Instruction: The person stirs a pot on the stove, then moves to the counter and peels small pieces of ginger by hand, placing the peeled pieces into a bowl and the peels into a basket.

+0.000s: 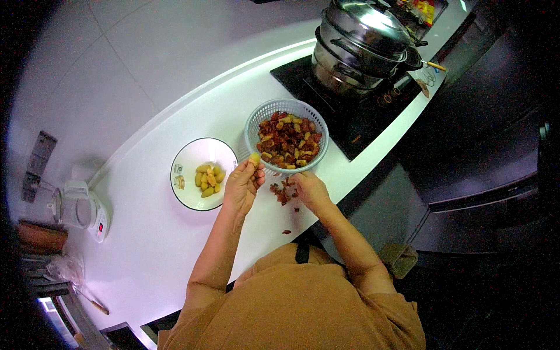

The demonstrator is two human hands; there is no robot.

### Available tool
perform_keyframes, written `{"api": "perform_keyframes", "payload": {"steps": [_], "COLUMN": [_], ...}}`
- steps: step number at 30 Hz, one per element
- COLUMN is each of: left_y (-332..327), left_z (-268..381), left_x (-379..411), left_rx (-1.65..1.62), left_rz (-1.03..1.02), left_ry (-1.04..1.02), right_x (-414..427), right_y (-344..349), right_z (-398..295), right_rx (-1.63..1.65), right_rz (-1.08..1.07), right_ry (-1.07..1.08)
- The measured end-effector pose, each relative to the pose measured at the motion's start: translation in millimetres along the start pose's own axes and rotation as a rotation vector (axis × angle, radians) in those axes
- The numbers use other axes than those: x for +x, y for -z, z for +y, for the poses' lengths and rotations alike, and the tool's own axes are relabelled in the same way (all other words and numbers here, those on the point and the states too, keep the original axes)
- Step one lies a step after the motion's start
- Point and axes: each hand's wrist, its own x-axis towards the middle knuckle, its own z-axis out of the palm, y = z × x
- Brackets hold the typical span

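Observation:
My left hand (pixel 241 186) pinches a yellow peeled nut (pixel 254 158), which looks like a chestnut, beside the colander's near-left rim. A light grey plastic colander (pixel 250 139) holds many reddish-brown and yellow nuts (pixel 288 135). Just below its front rim is my right hand (pixel 309 189), fingers curled in; whether they hold a scrap of peel is hidden. Next to its fingertips lies a loose pile of brown peel scraps (pixel 282 195) on the counter. To the left of my left hand, a white dark-rimmed bowl (pixel 186 154) contains several peeled yellow nuts (pixel 209 180).
Behind the colander, a lidded steel steamer pot (pixel 350 52) stands on a black cooktop (pixel 345 131). A white kitchen appliance (pixel 85 210) with a lit red display sits at the left on the white counter (pixel 144 245). A wooden-handled utensil (pixel 98 306) lies at the lower left.

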Motion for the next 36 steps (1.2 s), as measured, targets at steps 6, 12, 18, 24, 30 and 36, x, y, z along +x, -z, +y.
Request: {"api": "perform_keyframes", "payload": {"steps": [6,12,18,24,30,36], "left_y": [8,-3,-13,-39,-53,-42], "left_z": [-9,-15,-19,-20,-19,-33], "left_x": [1,-12,-20,-31,-41,-34], "left_rx": [0.078,0.168,0.321,0.462,0.892,1.082], "left_rz": [-0.04,-0.03,-0.153,-0.084,0.066,0.097], "left_ry": [0.02,-0.004,-0.153,-0.269,-0.501,-0.883], "right_x": [0,-13,1,9,10,11], "right_y": [9,9,56,68,66,61], "right_z": [-6,-16,-76,-89,-90,-90], "right_rx": [-0.011,-0.136,0.525,0.709,0.745,0.849], "right_rz": [-0.088,-0.087,0.003,0.057,0.065,0.053], "right_ry": [-0.065,0.074,-0.171,-0.228,-0.311,-0.332]}}
